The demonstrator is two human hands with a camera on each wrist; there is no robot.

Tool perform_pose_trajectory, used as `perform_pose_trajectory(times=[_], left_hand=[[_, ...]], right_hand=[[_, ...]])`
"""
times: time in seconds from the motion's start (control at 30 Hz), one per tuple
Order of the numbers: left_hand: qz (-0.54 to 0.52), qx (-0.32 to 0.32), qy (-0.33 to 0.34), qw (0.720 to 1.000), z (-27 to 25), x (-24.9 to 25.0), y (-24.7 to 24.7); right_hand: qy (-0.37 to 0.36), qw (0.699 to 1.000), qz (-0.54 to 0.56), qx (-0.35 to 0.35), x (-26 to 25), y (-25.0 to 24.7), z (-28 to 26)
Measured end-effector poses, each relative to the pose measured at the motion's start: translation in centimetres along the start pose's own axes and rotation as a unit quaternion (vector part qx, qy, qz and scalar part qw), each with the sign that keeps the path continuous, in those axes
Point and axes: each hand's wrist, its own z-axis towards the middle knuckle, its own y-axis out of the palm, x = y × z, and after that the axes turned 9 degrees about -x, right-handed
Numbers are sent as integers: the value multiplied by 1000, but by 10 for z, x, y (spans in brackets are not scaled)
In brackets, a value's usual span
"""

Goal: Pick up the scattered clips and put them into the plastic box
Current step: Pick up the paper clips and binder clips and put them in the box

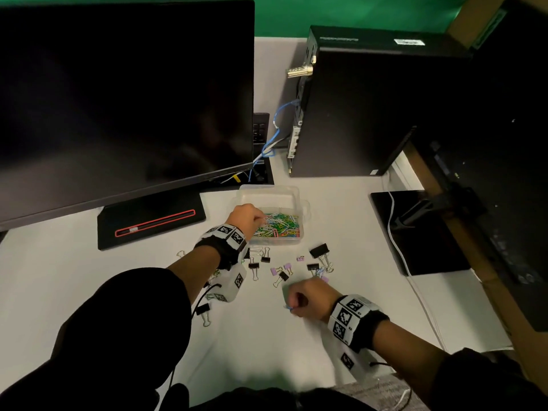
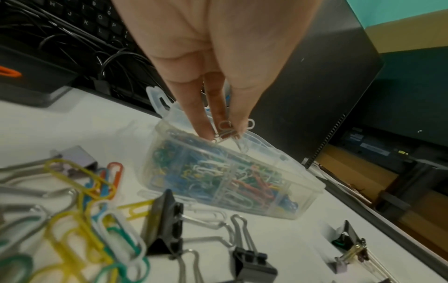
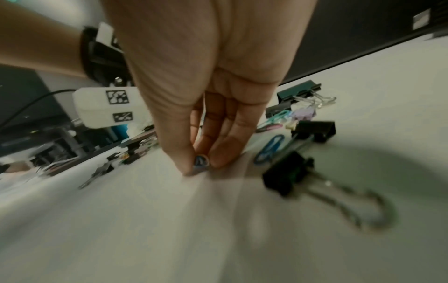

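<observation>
Left hand over the plastic box, grip pinched on a pale paper clip above the coloured heap inside. Right hand low near the table's front edge, fingertips clamped on a blue paper clip. Binder clips scattered just in front of the box. Probably light, stiff, slippery wire: best pinched flat across the loops; binder clips by their bodies.

The clear plastic box held green, yellow, white and orange paper clips. Black binder clips and lilac ones lay on the white surface. Wristbands bore black-and-white square markers.
</observation>
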Motion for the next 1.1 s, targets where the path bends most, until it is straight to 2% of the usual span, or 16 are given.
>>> perform_pose_trajectory(times=[0.1, 0.2, 0.43, 0.53, 0.67, 0.73, 0.83, 0.97, 1.1], left_hand=[[14, 3, 12, 1000, 0, -4, 1], [10, 15, 19, 1000, -4, -7, 1], [-28, 56, 36, 997, -31, -16, 12], [-44, 67, 30, 996, -49, -23, 19], [-31, 51, 26, 998, -69, -40, 27], [-9, 25, 22, 999, -77, -52, 31], [16, 21, 30, 999, -87, -64, 34], [40, 28, 46, 998, -97, -75, 40], [57, 5, 39, 998, -100, -80, 45]], right_hand=[[4, 993, 64, 97, -5, -23, 8], [16, 972, 126, 199, -12, -55, 21], [11, 942, 166, 293, -16, -97, 48], [26, 948, 134, 287, -2, -91, 39], [33, 981, 64, 180, 18, -64, 5], [50, 989, 24, 137, 25, -50, -13], [52, 994, -2, 92, 37, -32, -32], [53, 993, -14, 100, 47, -18, -40], [52, 993, -18, 109, 43, -14, -39]])
